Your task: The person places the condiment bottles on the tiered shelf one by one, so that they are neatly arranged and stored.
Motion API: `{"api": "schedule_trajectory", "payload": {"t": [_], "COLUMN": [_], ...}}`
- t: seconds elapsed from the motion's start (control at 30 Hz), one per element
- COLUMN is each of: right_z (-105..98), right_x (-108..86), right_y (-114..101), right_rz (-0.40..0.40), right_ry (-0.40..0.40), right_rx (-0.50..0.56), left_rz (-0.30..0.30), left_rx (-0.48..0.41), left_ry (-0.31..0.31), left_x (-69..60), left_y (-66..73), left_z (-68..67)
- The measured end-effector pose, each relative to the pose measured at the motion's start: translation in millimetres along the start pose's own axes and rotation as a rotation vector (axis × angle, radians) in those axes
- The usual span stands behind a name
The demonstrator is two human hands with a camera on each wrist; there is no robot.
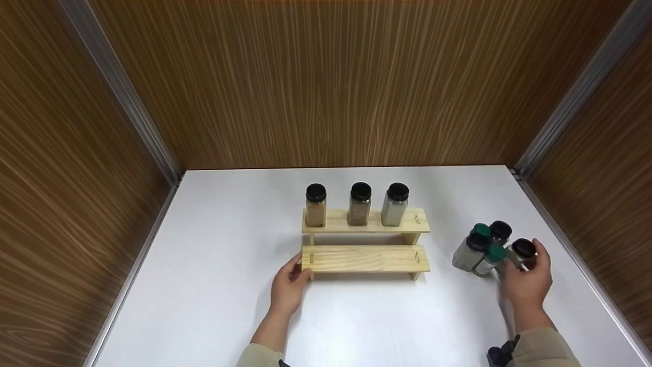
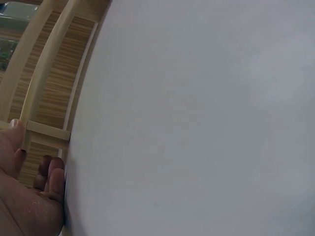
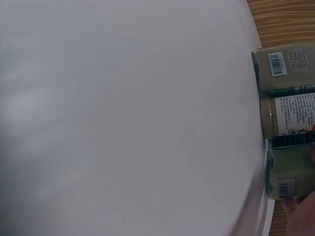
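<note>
A two-tier light wooden rack (image 1: 365, 259) stands mid-table, with three black-capped jars (image 1: 358, 209) in a row on its upper tier. At the left end of the lower tier, my left hand (image 1: 289, 289) grips the board, thumb near the top; the left wrist view shows that hand (image 2: 34, 196) by the rack's end (image 2: 48, 130). On the right, my right hand (image 1: 528, 280) has its fingers around a black-capped jar (image 1: 523, 248) at the edge of a cluster of jars (image 1: 467, 255), some green-capped. In the right wrist view that jar (image 3: 293, 169) touches a labelled jar (image 3: 295, 113).
Brown wood-grain panels (image 1: 326, 81) with grey metal corner strips enclose the white table (image 1: 214, 244) at the back and both sides. A small dark object (image 1: 496, 355) shows beside the right sleeve.
</note>
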State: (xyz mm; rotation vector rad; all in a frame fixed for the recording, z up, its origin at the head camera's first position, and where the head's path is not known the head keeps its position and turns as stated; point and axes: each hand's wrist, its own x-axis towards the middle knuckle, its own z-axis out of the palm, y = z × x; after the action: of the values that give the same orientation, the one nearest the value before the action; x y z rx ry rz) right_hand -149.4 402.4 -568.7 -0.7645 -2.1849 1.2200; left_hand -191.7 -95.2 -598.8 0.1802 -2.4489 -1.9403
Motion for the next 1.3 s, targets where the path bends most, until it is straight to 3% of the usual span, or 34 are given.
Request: {"api": "schedule_trajectory", "payload": {"t": [0.23,0.4,0.57,0.87,1.13,1.3], "right_z": [-5,-10,-13,-12,-12,-17], "right_x": [-7.2,-5.3,-5.8,-7.9,-11.9,-14.9], "right_y": [2,4,3,5,6,5], "right_rz": [-0.007,-0.065,-0.043,-0.094,-0.048,0.000], "right_ry": [-0.014,-0.086,-0.133,-0.079,-0.027,-0.027], "right_rx": [-0.066,-0.048,-0.058,-0.030,0.034,0.047], "left_rz": [-0.002,0.009,0.028,0.003,0.028,0.009], "left_rx": [-0.008,-0.015,-0.018,0.001,0.001,-0.005], "left_ry": [-0.005,-0.017,-0.023,-0.014,-0.010,-0.021], "left_x": [0.4,-0.1,0.0,0.6,1.3,0.6], "left_y": [-0.8,-1.7,-2.5,-1.5,-1.9,-1.8], "left_z": [-0.3,-1.4,-1.9,-0.4,-0.8,-1.3]}}
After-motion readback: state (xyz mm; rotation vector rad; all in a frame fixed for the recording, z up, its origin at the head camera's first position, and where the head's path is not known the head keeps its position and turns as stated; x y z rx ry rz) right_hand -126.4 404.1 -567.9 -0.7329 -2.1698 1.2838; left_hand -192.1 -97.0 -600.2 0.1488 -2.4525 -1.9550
